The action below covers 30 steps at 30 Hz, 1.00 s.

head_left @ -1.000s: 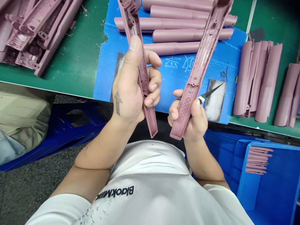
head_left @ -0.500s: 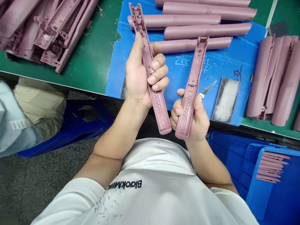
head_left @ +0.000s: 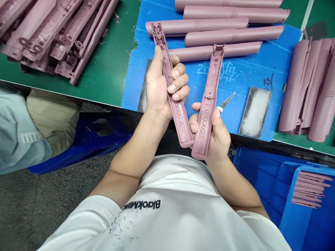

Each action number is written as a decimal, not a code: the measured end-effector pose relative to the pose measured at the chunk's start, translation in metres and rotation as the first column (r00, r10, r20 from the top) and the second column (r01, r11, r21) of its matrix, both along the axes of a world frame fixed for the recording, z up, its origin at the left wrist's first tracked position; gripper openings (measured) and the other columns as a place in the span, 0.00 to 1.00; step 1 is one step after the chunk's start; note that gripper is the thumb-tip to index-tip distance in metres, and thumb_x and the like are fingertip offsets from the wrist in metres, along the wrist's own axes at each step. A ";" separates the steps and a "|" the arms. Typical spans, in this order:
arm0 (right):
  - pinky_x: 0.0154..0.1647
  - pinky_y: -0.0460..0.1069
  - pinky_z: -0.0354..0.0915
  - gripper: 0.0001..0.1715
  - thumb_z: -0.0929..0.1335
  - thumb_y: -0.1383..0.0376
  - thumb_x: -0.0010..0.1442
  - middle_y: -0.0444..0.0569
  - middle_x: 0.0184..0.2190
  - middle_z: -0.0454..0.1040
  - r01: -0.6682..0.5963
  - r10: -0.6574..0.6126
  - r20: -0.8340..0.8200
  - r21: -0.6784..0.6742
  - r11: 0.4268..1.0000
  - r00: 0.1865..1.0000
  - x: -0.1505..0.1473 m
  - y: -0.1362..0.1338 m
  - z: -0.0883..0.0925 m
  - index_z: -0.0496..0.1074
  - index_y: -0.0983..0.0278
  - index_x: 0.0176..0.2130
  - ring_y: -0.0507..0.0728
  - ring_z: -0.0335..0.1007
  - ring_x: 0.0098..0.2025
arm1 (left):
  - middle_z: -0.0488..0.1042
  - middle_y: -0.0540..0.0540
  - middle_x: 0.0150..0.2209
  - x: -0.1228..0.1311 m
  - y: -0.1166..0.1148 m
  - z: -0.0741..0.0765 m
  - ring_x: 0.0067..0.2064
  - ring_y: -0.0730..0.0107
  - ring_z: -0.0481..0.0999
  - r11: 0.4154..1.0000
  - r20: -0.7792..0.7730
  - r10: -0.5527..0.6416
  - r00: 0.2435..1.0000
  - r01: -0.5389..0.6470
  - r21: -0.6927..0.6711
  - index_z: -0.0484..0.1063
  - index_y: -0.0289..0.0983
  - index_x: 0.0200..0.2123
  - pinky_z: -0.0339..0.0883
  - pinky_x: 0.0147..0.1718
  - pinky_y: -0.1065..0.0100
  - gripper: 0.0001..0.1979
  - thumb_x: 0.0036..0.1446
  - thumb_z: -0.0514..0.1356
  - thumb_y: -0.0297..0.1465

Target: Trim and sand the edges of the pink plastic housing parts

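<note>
The left hand (head_left: 163,90) is closed around a mauve plastic housing (head_left: 179,115), fingers curled over one side and thumb along the other, its far end above the blue mat (head_left: 261,69). The right hand (head_left: 209,132) grips a second housing (head_left: 208,101) between thumb and fingers. A craft knife (head_left: 226,101) sticks out beside that thumb, blade pointing up and right; its handle is hidden, but it appears to be held in the same hand. Since the earlier frame the housings have drawn closer, their near ends now just beside each other past the worktop (head_left: 112,80)'s front edge. Mauve tubes (head_left: 196,26) lie on the mat, and a sanding sheet (head_left: 255,111) lies right of the knife. More housings (head_left: 52,38) are piled at the worktop's far left, curved shells (head_left: 295,87) at its right, and a blue bin (head_left: 261,164) stands below its front right edge.
</note>
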State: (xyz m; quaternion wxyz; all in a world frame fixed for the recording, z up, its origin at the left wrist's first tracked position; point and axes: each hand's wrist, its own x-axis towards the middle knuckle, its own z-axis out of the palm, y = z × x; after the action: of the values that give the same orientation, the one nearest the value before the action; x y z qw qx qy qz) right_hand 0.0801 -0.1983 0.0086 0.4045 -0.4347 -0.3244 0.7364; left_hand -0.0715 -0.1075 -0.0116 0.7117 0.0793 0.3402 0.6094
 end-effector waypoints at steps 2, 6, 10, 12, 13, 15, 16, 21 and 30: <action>0.23 0.50 0.67 0.36 0.64 0.33 0.68 0.42 0.29 0.70 -0.015 0.015 0.003 0.018 1.000 1.000 0.000 0.000 0.000 0.72 0.57 0.55 0.53 0.64 0.22 | 0.51 0.50 0.17 0.001 -0.001 0.003 0.21 0.68 0.58 1.000 0.022 -0.005 1.000 0.005 0.000 0.71 0.47 0.32 0.38 0.21 0.69 0.32 0.66 0.47 0.66; 0.20 0.49 0.62 0.33 0.65 0.35 0.68 0.39 0.26 0.69 -0.040 0.039 0.009 0.042 0.998 0.999 0.007 0.002 -0.001 0.72 0.57 0.54 0.52 0.61 0.20 | 0.53 0.52 0.18 0.000 -0.002 0.017 0.19 0.74 0.52 1.000 0.063 0.029 0.998 -0.029 -0.006 0.69 0.44 0.31 0.36 0.18 0.69 0.32 0.71 0.44 0.62; 0.18 0.48 0.59 0.29 0.71 0.39 0.65 0.37 0.21 0.66 -0.075 0.075 -0.019 0.002 0.997 0.997 0.015 0.001 -0.001 0.73 0.58 0.51 0.52 0.59 0.18 | 0.57 0.53 0.20 -0.006 0.007 0.030 0.17 0.80 0.42 0.992 0.100 0.120 0.988 -0.123 0.031 0.67 0.40 0.30 0.35 0.15 0.69 0.33 0.75 0.42 0.57; 0.19 0.48 0.59 0.29 0.76 0.42 0.62 0.37 0.21 0.68 -0.108 0.107 0.014 0.032 0.994 0.994 0.017 -0.002 0.000 0.74 0.59 0.49 0.51 0.59 0.19 | 0.58 0.52 0.20 -0.008 0.013 0.031 0.17 0.78 0.41 0.989 0.061 0.141 0.988 -0.144 0.042 0.67 0.41 0.29 0.36 0.14 0.67 0.33 0.74 0.42 0.59; 0.19 0.48 0.59 0.28 0.78 0.43 0.60 0.37 0.21 0.69 -0.135 0.131 0.055 0.065 0.989 0.990 0.017 -0.004 0.000 0.74 0.59 0.47 0.51 0.59 0.19 | 0.58 0.52 0.20 -0.009 0.016 0.031 0.17 0.77 0.41 0.989 0.031 0.139 0.990 -0.140 0.046 0.68 0.42 0.29 0.36 0.13 0.67 0.33 0.73 0.42 0.60; 0.21 0.48 0.59 0.24 0.80 0.47 0.58 0.39 0.22 0.70 -0.197 0.175 0.163 0.134 0.971 0.971 0.016 -0.007 0.002 0.75 0.60 0.39 0.51 0.60 0.21 | 0.58 0.51 0.20 -0.010 0.021 0.028 0.17 0.75 0.42 0.989 -0.013 0.134 0.991 -0.133 0.061 0.69 0.43 0.29 0.38 0.14 0.66 0.33 0.71 0.43 0.61; 0.22 0.48 0.59 0.22 0.80 0.48 0.59 0.40 0.22 0.70 -0.222 0.187 0.208 0.160 0.962 0.960 0.015 -0.008 0.003 0.74 0.60 0.35 0.51 0.61 0.22 | 0.57 0.51 0.20 -0.010 0.023 0.027 0.17 0.75 0.42 0.988 -0.014 0.137 0.991 -0.135 0.074 0.69 0.43 0.29 0.37 0.14 0.67 0.33 0.71 0.44 0.62; 0.25 0.48 0.60 0.19 0.72 0.54 0.69 0.41 0.22 0.69 -0.197 0.157 0.193 0.207 0.958 0.969 0.010 -0.012 0.008 0.72 0.61 0.30 0.51 0.62 0.24 | 0.57 0.51 0.20 -0.008 0.025 0.022 0.16 0.77 0.42 0.983 0.047 0.151 0.987 -0.155 0.097 0.68 0.42 0.27 0.37 0.14 0.68 0.34 0.72 0.42 0.60; 0.25 0.47 0.61 0.12 0.70 0.61 0.70 0.41 0.23 0.73 -0.162 0.153 0.058 0.229 0.960 0.987 0.009 -0.014 0.008 0.79 0.64 0.35 0.50 0.64 0.23 | 0.62 0.47 0.18 -0.017 0.018 0.018 0.22 0.64 0.67 0.996 -0.079 0.064 0.995 -0.069 -0.056 0.78 0.49 0.37 0.50 0.19 0.63 0.25 0.69 0.53 0.60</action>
State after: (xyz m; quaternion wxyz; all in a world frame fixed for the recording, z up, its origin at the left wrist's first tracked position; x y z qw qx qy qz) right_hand 0.0895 -0.2123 0.0162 0.3864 -0.3716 -0.4499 0.7143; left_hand -0.0886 -0.0897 0.0068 0.6794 0.0705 0.3878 0.6189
